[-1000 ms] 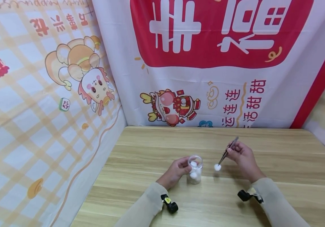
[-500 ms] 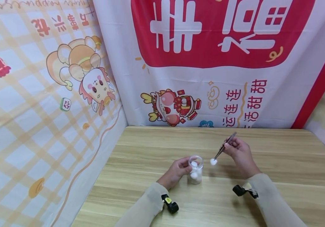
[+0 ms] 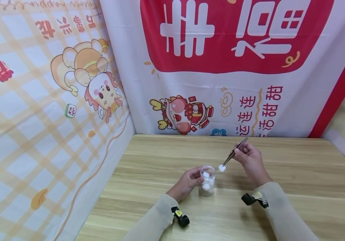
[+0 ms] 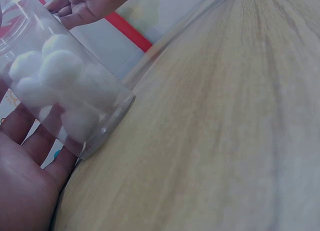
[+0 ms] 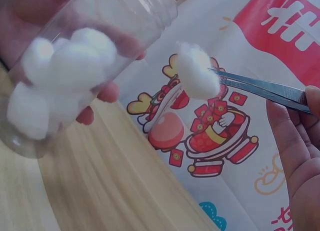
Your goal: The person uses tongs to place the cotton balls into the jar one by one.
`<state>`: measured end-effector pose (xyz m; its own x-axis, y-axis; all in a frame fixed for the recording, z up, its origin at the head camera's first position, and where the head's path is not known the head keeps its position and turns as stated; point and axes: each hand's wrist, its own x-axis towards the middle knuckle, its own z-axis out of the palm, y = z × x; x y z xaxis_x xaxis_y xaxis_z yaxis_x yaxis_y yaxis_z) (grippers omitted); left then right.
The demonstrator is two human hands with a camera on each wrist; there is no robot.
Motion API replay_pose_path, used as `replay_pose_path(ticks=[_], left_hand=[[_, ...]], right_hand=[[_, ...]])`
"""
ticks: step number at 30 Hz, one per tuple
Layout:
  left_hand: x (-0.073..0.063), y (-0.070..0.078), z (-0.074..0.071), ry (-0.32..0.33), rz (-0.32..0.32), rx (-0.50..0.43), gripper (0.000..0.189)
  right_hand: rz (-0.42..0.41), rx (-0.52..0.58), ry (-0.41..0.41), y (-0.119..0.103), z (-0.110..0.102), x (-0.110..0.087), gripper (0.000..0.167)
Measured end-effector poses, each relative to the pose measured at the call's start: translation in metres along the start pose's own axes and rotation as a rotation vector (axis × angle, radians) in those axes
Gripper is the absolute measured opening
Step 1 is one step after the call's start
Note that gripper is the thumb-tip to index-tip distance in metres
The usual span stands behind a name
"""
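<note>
My left hand (image 3: 188, 181) grips a clear plastic jar (image 3: 207, 191) around its side, and the jar stands on the table with its mouth uncovered. Several white cotton balls (image 4: 60, 71) fill the lower part of the jar. My right hand (image 3: 252, 164) pinches metal tweezers (image 5: 260, 88) between thumb and fingers. A single cotton ball (image 5: 196, 71) is held at the tweezer tips. In the head view that ball hangs just right of the jar's rim, above the table; the right wrist view shows it beside the jar's threaded mouth.
The wooden table (image 3: 160, 150) reaches back to a white and red printed cloth (image 3: 235, 77). On the left, a checked cloth wall (image 3: 40, 134) borders the table. Both sleeves carry small black wrist cameras (image 3: 182, 219).
My right hand has moved left and slightly away from me, bringing the tweezers and cotton ball from over the table to near the jar's rim. The left hand and jar have stayed in place.
</note>
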<state>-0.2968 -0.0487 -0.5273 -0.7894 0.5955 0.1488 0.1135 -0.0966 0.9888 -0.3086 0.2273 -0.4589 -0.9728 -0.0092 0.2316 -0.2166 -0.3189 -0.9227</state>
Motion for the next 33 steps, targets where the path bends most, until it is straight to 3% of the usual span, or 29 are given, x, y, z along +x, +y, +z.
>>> replay_pose_path(ticks=[11,20,27,33], left_hand=[[0.001,-0.004,0.0,-0.007,0.034,-0.046,0.071],[0.0,-0.001,0.001,-0.009,0.032,-0.018,0.062],[0.0,-0.003,0.001,-0.03,0.067,-0.034,0.065],[0.001,-0.003,0.001,-0.034,0.061,-0.032,0.062]], right_hand=[[-0.046,0.036,-0.018,-0.005,0.015,0.006,0.03],[-0.045,0.076,-0.006,-0.012,0.027,0.01,0.03],[-0.096,0.167,-0.037,-0.014,0.034,0.011,0.025],[-0.118,0.174,-0.057,-0.013,0.041,0.011,0.021]])
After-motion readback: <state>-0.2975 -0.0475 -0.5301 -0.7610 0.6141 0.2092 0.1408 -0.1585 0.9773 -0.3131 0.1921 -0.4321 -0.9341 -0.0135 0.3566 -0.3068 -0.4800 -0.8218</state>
